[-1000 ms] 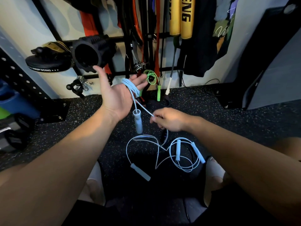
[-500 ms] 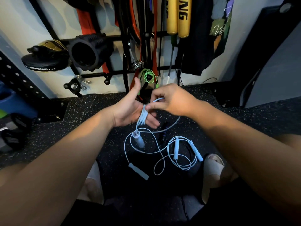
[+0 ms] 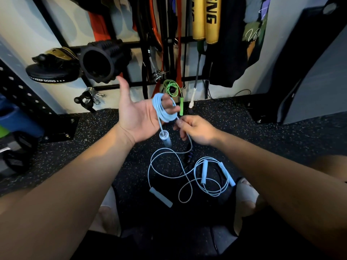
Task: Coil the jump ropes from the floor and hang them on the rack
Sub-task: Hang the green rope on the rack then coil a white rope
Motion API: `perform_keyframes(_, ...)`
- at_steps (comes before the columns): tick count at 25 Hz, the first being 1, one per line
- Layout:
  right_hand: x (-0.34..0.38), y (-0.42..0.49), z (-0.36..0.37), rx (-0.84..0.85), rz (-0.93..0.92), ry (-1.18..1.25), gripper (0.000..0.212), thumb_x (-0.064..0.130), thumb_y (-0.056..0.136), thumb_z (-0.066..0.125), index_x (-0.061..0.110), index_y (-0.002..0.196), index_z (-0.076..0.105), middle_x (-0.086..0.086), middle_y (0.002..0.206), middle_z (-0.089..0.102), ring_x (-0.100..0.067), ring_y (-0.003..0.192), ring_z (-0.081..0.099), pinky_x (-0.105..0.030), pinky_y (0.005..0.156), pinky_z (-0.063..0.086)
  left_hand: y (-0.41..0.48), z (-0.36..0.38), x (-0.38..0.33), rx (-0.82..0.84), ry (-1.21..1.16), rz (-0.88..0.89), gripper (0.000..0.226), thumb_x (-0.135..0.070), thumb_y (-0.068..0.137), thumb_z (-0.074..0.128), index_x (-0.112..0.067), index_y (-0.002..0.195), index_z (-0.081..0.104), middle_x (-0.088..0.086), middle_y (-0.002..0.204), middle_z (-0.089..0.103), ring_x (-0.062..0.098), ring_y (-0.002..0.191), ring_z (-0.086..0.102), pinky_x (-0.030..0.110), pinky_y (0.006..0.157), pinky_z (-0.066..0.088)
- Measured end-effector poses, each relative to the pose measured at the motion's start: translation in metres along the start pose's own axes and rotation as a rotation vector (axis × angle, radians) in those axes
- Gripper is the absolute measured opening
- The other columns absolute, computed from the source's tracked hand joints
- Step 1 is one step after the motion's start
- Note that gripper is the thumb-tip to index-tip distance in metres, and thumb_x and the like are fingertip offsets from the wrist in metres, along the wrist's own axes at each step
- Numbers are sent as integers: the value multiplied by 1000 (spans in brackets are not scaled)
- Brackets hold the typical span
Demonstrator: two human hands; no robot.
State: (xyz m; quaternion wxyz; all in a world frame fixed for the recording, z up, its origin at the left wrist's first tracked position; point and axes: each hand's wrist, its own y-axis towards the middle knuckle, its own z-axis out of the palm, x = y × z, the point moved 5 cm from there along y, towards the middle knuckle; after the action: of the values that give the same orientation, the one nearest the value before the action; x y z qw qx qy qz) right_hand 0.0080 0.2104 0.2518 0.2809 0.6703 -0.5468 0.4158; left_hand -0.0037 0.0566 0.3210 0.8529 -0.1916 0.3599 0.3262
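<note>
coiling step, we judge. left hand [image 3: 139, 115] centre frame, palm spread, blue jump rope [image 3: 163, 111] looped round fingers [image 3: 171, 109]. right hand [image 3: 196, 129] pinches cord. next: we draw slack off floor [image 3: 93, 147], wrap.

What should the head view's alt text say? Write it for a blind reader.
A light blue jump rope is coiled around the fingers of the left hand, while the right hand pinches its cord. The rest lies looped on the floor below a gear rack.

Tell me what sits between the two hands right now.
Head view: coils of the light blue rope wound around the fingers of the left hand, with one handle dangling beneath. The right hand pinches that rope.
</note>
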Motion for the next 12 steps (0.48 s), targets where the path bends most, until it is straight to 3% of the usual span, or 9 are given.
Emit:
perform_keyframes(2, 0, 0, 11, 84, 23, 9, 22, 25, 105, 47, 14, 97, 64, -6, 74, 65, -14, 64, 65, -24, 62, 52, 3, -7, -8, -101, -87, 116, 128, -98, 71, 18, 7, 138, 46, 15, 97, 73, 34, 105, 70, 39, 102, 51)
perform_keyframes(4, 5, -1, 13, 116, 48, -30, 25, 29, 105, 47, 12, 103, 66, -5, 73, 63, -16, 64, 64, -28, 62, 55, 6, -16, -14, -190, -79, 193, 130, -96, 74, 12, 9, 148, 31, 19, 112, 72, 34, 118, 66, 44, 111, 43)
perform_keyframes(7, 27, -4, 5, 109, -55, -319, 28, 38, 103, 48, 19, 106, 68, 7, 75, 62, -8, 63, 60, -30, 61, 50, 9, -25, -11, -337, 299, 171, 117, -87, 81, -4, 2, 142, 41, 19, 126, 69, 29, 123, 64, 48, 121, 23)
perform_keyframes(9, 43, -4, 0, 49, -202, -516, 28, 40, 101, 52, 20, 111, 69, 7, 83, 66, -5, 66, 54, -26, 65, 40, 15, -28, -1, -411, 583, 85, 110, -80, 87, -8, 3, 135, 48, 17, 117, 74, 26, 115, 69, 48, 117, 30)
perform_keyframes(12, 55, -3, -6, -33, -371, -586, 34, 51, 93, 58, 25, 108, 72, 2, 87, 74, -9, 67, 59, -29, 68, 50, 21, -33, 14, -365, 810, -109, 122, -92, 77, 1, 3, 129, 57, 21, 112, 74, 35, 112, 69, 51, 111, 42)
